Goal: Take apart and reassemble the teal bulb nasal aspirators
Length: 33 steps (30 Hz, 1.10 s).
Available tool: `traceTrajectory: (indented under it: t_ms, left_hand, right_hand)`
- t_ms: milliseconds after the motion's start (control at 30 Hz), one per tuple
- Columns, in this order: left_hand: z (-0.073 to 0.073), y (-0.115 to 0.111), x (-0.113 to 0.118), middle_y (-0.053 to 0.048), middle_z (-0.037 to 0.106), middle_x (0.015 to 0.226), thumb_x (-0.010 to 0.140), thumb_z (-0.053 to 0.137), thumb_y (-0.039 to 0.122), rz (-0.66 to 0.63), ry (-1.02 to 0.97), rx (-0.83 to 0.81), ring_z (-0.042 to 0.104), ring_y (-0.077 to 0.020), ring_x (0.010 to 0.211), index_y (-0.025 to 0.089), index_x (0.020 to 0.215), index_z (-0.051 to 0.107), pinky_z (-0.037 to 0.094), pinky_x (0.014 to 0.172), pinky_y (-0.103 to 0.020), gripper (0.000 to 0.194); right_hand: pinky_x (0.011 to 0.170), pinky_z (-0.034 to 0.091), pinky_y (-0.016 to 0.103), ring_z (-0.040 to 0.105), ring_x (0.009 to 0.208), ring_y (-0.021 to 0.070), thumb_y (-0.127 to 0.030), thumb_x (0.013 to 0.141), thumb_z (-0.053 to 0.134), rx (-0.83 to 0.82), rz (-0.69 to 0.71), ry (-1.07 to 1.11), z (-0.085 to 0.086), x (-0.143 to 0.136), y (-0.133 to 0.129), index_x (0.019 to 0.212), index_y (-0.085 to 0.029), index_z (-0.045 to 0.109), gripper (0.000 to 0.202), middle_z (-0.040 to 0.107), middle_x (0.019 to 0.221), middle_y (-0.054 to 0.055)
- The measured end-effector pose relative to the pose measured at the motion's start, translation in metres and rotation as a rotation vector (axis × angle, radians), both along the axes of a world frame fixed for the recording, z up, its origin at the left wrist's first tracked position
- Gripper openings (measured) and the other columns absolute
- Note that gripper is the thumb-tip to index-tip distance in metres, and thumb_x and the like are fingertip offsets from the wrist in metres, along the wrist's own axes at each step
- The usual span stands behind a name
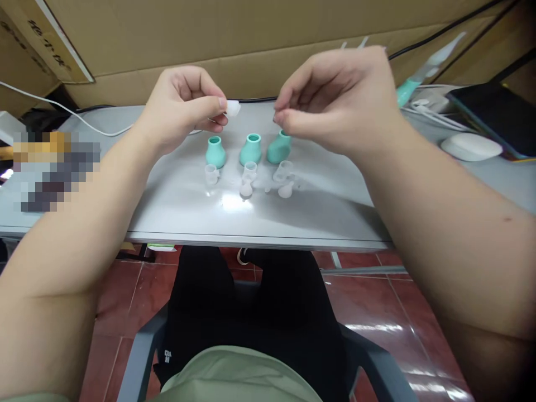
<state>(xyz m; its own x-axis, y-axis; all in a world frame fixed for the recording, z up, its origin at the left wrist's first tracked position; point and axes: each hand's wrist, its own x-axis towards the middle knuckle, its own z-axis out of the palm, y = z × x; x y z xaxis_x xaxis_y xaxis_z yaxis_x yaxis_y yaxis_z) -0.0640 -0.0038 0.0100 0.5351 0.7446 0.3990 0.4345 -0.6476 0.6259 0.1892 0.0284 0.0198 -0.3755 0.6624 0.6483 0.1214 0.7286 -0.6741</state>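
Observation:
My left hand (188, 106) pinches a small translucent white piece (233, 108) between thumb and fingertips, above the table. Over the right-hand bulb, my right hand (335, 100) is raised with its fingers curled in a pinch; whatever it may hold is too small to make out. Three teal bulbs stand in a row: a left one (215, 153), a middle one (250, 151) and a right one (278, 149), which leans. In front of them lie clear plastic parts: a cup (211, 175), a capped piece (246, 188) and another capped piece (285, 190).
A grey table (176, 206) has its front edge above my lap. At the right are a white mouse-shaped object (471, 147), a dark tablet-like item (498, 114), cables and a teal-and-clear tool (427, 70). Cardboard (167, 33) lines the back.

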Motion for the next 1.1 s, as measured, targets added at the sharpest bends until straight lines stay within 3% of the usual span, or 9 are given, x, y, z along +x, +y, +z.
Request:
traceTrajectory:
  t_ms: [100,200,400,533,633,767,867,1100]
  left_hand:
    - [0.007,0.031,-0.014,0.002,0.082,0.093,0.087,0.088,0.08,0.044,-0.227,-0.185,0.07,-0.0153,0.1,0.021,0.098,0.066,0.065,0.097,-0.045,0.063]
    - [0.013,0.043,-0.02,0.005,0.084,0.099,0.075,0.102,0.072,-0.002,-0.35,-0.21,0.07,-0.0123,0.088,0.023,0.083,0.061,0.067,0.092,-0.048,0.064]
    - [0.018,0.03,-0.011,0.014,0.084,0.101,0.072,0.102,0.069,-0.058,-0.388,-0.199,0.074,-0.0103,0.092,0.024,0.076,0.057,0.066,0.095,-0.045,0.064]
    - [0.015,0.026,-0.001,0.002,0.085,0.104,0.065,0.095,0.07,0.037,-0.348,-0.113,0.077,-0.0174,0.088,0.024,0.07,0.055,0.066,0.082,-0.046,0.061]
    - [0.011,0.026,0.004,-0.005,0.085,0.109,0.071,0.085,0.059,0.071,-0.326,-0.04,0.082,-0.0255,0.094,0.026,0.072,0.054,0.067,0.081,-0.05,0.046]
    - [0.01,0.026,0.006,-0.004,0.085,0.107,0.076,0.08,0.045,-0.006,-0.332,0.007,0.084,-0.0264,0.096,0.028,0.072,0.059,0.07,0.083,-0.051,0.028]
    - [0.011,0.025,0.006,0.001,0.086,0.103,0.076,0.084,0.039,-0.022,-0.374,0.005,0.085,-0.025,0.094,0.031,0.066,0.063,0.072,0.085,-0.05,0.025]
    - [0.015,0.021,0.007,0.004,0.087,0.105,0.072,0.089,0.052,0.042,-0.339,0.002,0.083,-0.0286,0.091,0.04,0.064,0.069,0.072,0.086,-0.057,0.025]
  right_hand:
    - [0.06,0.04,0.034,0.061,0.066,0.0152,-0.021,0.074,0.097,-0.009,-0.044,0.095,-0.006,0.004,0.012,0.078,-0.023,0.082,0.016,0.073,0.075,0.002]
    - [0.061,0.045,0.033,0.065,0.064,0.0152,-0.023,0.078,0.099,-0.035,0.011,0.169,-0.013,0.004,0.017,0.081,-0.022,0.082,0.016,0.075,0.075,0.001]
    - [0.067,0.055,0.036,0.07,0.068,0.0181,-0.028,0.074,0.105,-0.099,0.119,0.307,-0.012,-0.012,0.001,0.079,-0.023,0.082,0.024,0.077,0.077,0.0]
    - [0.073,0.058,0.037,0.073,0.075,0.0198,-0.031,0.08,0.104,-0.055,0.097,0.271,-0.011,-0.014,-0.008,0.084,-0.024,0.083,0.023,0.079,0.083,0.001]
    - [0.076,0.059,0.037,0.075,0.079,0.0203,-0.039,0.081,0.105,-0.045,0.077,0.24,-0.012,-0.013,-0.009,0.087,-0.022,0.083,0.028,0.081,0.087,0.002]
    - [0.073,0.057,0.039,0.076,0.078,0.023,-0.048,0.074,0.108,-0.01,0.025,0.247,-0.012,-0.014,-0.009,0.084,-0.024,0.084,0.036,0.08,0.084,0.002]
    - [0.074,0.056,0.039,0.076,0.079,0.0233,-0.046,0.073,0.109,-0.028,0.018,0.253,-0.011,-0.016,-0.009,0.084,-0.025,0.085,0.034,0.08,0.084,0.003]
    - [0.079,0.059,0.04,0.077,0.082,0.0229,-0.054,0.077,0.105,-0.032,-0.019,0.231,-0.01,-0.015,-0.012,0.089,-0.027,0.086,0.035,0.081,0.087,0.001]
